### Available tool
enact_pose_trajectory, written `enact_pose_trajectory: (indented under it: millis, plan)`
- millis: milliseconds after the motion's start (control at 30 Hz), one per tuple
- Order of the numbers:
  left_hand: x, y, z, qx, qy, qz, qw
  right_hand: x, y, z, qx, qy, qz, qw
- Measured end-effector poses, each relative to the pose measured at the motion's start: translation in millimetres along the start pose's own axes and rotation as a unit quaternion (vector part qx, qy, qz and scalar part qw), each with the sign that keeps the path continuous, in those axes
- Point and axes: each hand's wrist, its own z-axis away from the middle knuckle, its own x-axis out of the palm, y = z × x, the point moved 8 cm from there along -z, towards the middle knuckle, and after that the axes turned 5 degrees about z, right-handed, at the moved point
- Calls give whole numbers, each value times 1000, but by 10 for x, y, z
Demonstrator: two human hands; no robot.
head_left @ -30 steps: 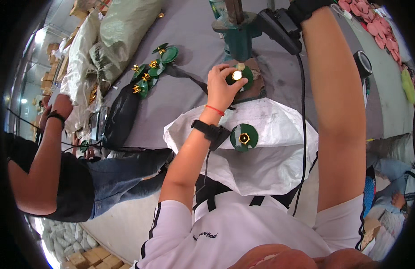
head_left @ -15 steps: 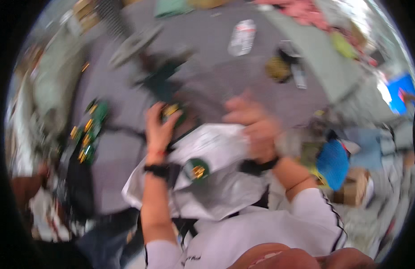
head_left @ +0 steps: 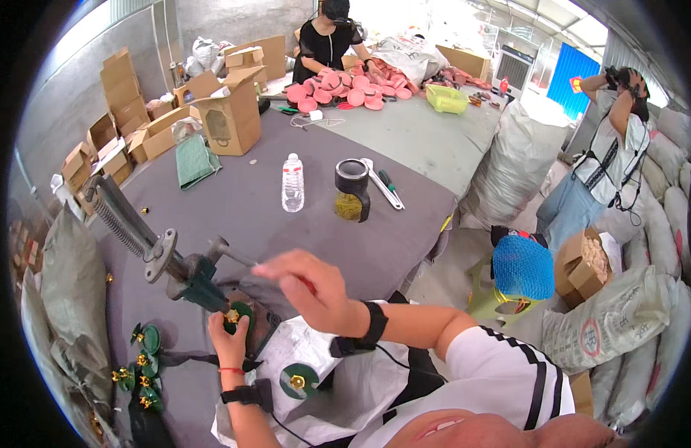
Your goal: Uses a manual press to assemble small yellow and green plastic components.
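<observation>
A dark green hand press (head_left: 192, 280), with a coil spring and a lever, stands on the table in front of me. My left hand (head_left: 230, 340) pinches a green disc (head_left: 242, 317) with a gold centre piece under the press head. My right hand (head_left: 312, 291) is closed around the press lever (head_left: 239, 257); a bit of red shows between thumb and fingers. Another green disc (head_left: 299, 381) with a gold centre lies on the white sack (head_left: 286, 351) over my lap. Several more green discs (head_left: 148, 366) with gold pieces are heaped left of my left hand.
On the table stand a clear bottle (head_left: 292, 183) and a black cup-like holder (head_left: 351, 179) near a white-handled tool (head_left: 383, 185). Across the table, a person (head_left: 327, 48) handles pink round pieces (head_left: 353, 89). Another person (head_left: 595, 153) stands right, near full sacks (head_left: 513, 164) and a blue-topped stool (head_left: 521, 267).
The view has tilted up and sharpened. My right hand, blurred and away from the press before, is now at its lever. My left hand still holds a green disc at the press.
</observation>
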Motion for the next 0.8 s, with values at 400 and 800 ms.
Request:
enact_pose_trajectory:
  millis: [400, 800]
  plan:
    - [44, -117, 140, -47, 28, -7, 998, 948, 193, -1898, -96, 84, -171, 977]
    - [138, -20, 173, -160, 41, 128, 978, 1134, 429, -2137, -70, 94, -258, 959]
